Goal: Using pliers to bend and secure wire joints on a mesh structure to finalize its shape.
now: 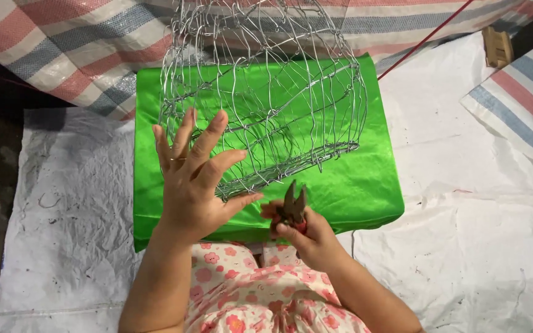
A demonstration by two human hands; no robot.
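- Wire frame [266, 92], a rounded cage of thin silver wire, stands on a bright green satin-covered block [365, 185], directly ahead of both hands and rising away from the person toward the top of the view
- Its long axis runs roughly upright and leans away from the camera; the wider bottom ring lies closest to the person, slanting from lower left up to the right
- Left hand [195, 185] is the nearer of the two: it is spread wide open, fingers fanned and pressed flat against the near left side of the cage, with the thumb pointing right along the bottom ring; it steadies the frame and closes on nothing
- Right hand [306, 237] sits lower, just beside and below the bottom ring, curled tight around the red handles of a pair of pliers [294, 203]
- The dark nose of the pliers points up at the ring, just short of the wire; whether the tips touch it cannot be told
- The green block rests on white sheeting [464, 246] spread over the ground, with striped tarpaulin [81, 49] behind it and a red cord [427, 38] running off to the upper right
- The person's flowered pink garment [248, 296] fills the bottom edge, between the two forearms
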